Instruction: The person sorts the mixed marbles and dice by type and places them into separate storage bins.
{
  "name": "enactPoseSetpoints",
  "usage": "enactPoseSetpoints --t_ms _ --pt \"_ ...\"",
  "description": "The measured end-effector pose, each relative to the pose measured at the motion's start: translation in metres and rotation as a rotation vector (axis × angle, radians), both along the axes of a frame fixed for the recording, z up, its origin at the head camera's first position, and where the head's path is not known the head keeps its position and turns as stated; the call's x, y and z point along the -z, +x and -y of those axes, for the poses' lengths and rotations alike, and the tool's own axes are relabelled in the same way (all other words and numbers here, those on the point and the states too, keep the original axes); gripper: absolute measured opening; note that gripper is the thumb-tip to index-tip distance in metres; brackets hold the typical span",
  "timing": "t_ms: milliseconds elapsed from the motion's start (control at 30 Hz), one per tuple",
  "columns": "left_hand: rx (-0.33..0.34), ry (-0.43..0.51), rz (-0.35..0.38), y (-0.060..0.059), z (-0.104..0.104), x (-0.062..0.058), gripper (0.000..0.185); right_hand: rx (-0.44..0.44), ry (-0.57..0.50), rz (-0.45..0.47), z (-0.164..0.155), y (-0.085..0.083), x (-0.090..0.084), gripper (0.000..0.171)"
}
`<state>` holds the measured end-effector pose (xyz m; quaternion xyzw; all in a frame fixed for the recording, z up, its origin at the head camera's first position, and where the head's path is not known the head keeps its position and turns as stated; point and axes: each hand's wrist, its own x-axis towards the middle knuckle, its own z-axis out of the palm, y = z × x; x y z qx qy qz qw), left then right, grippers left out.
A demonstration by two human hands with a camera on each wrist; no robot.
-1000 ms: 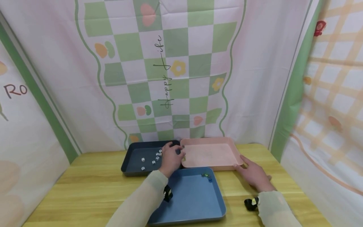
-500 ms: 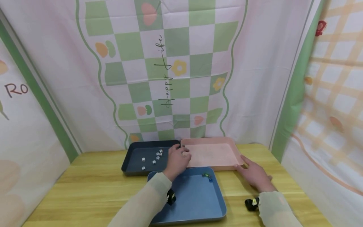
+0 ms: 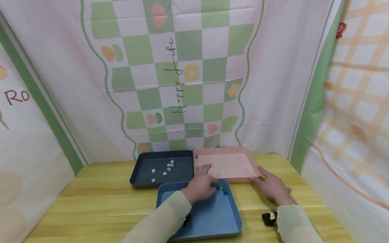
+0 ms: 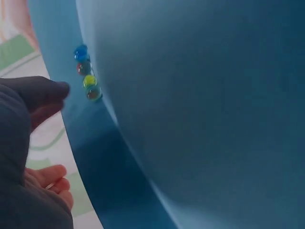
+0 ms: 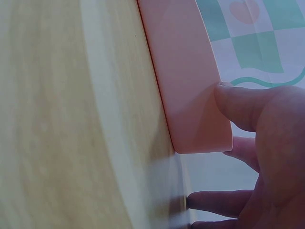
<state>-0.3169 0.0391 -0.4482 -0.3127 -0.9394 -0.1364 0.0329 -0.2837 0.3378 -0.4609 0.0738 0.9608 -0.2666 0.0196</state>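
Note:
My left hand [image 3: 202, 185] hovers over the far end of the blue tray [image 3: 209, 216], fingers loosely spread and holding nothing. Its fingertips [image 4: 47, 90] sit just short of a small cluster of coloured beads [image 3: 222, 189] [image 4: 86, 78] against the tray's far wall. My right hand [image 3: 271, 187] lies flat on the wooden table [image 3: 100, 199], and its thumb [image 5: 238, 105] touches the near right corner of the pink tray [image 3: 226, 163] [image 5: 188, 86]. The dark navy tray [image 3: 143, 177] at the back left holds several small white dice [image 3: 165, 168].
The three trays sit close together in the middle of the table. A patterned cloth backdrop [image 3: 188, 84] closes off the back and both sides. Two tiny specks lie at the pink tray's left edge [image 3: 197, 167]. Bare wood [image 5: 71, 119] lies left and right of the trays.
My left hand has moved from the right end of the navy tray, past the pink tray's near left corner, to the blue tray near the beads. The right hand has stayed put.

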Motion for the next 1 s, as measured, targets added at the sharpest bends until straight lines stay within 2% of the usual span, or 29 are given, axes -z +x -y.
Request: enactPoseSetpoints --t_ms 100,267,433,633,900,1000 --pt "0.003 -0.077 -0.043 0.001 -0.002 0.004 0.027 0.002 -0.001 0.003 0.000 -0.001 0.000 0.094" --pt "0.002 -0.127 -0.066 0.002 -0.004 0.005 0.028 0.002 0.000 0.003 0.000 -0.001 0.000 0.093" --pt "0.006 -0.150 -0.043 0.000 -0.005 0.007 0.027 0.000 -0.001 0.004 -0.001 -0.001 0.000 0.093" --pt "-0.005 -0.110 0.022 -0.004 -0.004 0.012 0.026 0.002 -0.010 0.006 -0.001 -0.002 -0.001 0.093" --pt "-0.005 -0.167 0.027 -0.005 -0.006 0.014 0.020 -0.002 -0.010 0.007 -0.001 -0.001 -0.002 0.094" --pt "-0.006 -0.156 0.046 -0.004 -0.005 0.013 0.015 -0.003 -0.009 0.005 0.000 -0.001 -0.002 0.094"
